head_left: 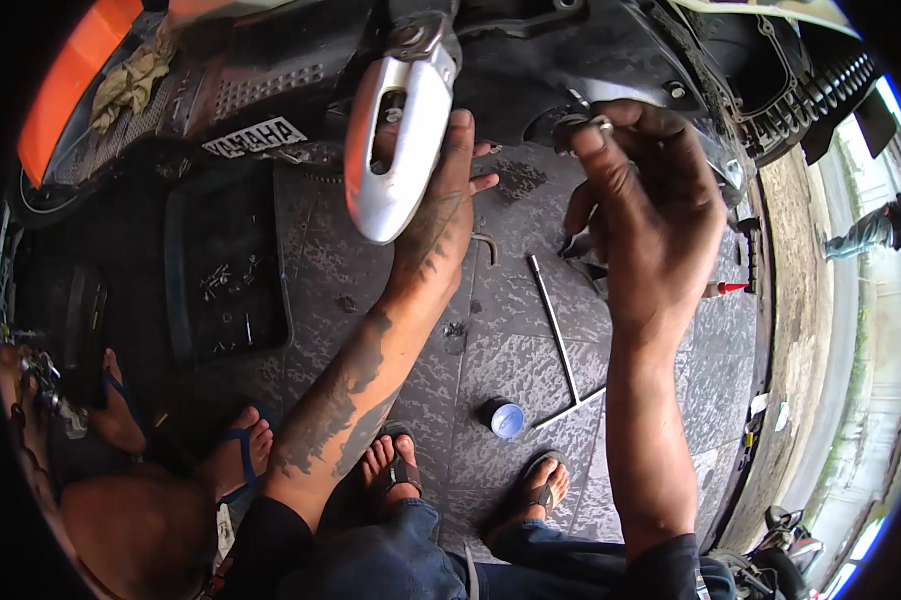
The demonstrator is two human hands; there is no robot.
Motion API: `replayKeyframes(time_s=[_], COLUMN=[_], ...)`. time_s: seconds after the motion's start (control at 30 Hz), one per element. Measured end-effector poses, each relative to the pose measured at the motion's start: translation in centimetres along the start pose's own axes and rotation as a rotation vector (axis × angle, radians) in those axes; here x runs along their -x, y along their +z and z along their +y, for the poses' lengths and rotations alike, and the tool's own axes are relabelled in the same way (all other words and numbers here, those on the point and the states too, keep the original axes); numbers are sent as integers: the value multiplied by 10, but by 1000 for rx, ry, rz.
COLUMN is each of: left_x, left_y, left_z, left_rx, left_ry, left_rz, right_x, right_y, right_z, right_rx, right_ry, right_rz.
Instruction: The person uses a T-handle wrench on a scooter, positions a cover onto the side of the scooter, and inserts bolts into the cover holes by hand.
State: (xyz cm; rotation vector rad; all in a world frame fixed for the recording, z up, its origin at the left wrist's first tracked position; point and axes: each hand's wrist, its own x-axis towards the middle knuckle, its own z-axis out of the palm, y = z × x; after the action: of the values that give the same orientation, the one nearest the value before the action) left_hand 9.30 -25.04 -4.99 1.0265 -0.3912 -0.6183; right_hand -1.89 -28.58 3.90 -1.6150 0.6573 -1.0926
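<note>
A silver footrest [395, 150] with a long slot juts from the motor scooter's dark underside at the top middle. My left hand [448, 185] is close beside and partly behind it. Its thumb points up and two fingertips stick out to the right, apart, with nothing visible in them; the rest is hidden. To the right, my right hand [655, 185] is closed, pinching a small dark metal part [576, 122] with a shiny end between thumb and fingers. Its exact kind is too small to make out. The scooter's body [530, 60] lies just behind this hand.
A T-handle wrench [553, 325] lies on the tiled floor near a small tin with a blue lid [506, 420]. A bent hex key [486, 248] lies farther up. At left, a black tray [232, 330] holds small screws. Another person's sandalled foot [245, 450] stands beside mine.
</note>
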Motion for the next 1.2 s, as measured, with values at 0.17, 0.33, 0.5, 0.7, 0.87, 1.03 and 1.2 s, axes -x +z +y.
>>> replayKeyframes(time_s=[0.17, 0.33, 0.5, 0.7, 0.87, 1.03, 1.2], left_x=[-9, -2, -10, -1, 1, -3, -4], left_y=[0, 5, -15, -9, -9, -7, -5], left_z=[-16, -7, -35, -18, -13, -15, -17], left_rx=[64, 111, 420, 184, 189, 192, 219], left_ry=[31, 103, 224, 79, 38, 69, 95], left_rz=[84, 66, -64, -58, -76, -61, -52], right_x=[-37, -44, -40, -40, -49, -51, -53], right_y=[1, 6, 17, 14, 12, 17, 27], right_z=[-21, -17, -6, -19, -21, -24, -23], right_rx=[198, 195, 246, 421, 443, 428, 343], right_ry=[-235, -216, -240, -228, -395, -304, -261], right_rz=[-10, -72, -37, 21, 139, 143, 267])
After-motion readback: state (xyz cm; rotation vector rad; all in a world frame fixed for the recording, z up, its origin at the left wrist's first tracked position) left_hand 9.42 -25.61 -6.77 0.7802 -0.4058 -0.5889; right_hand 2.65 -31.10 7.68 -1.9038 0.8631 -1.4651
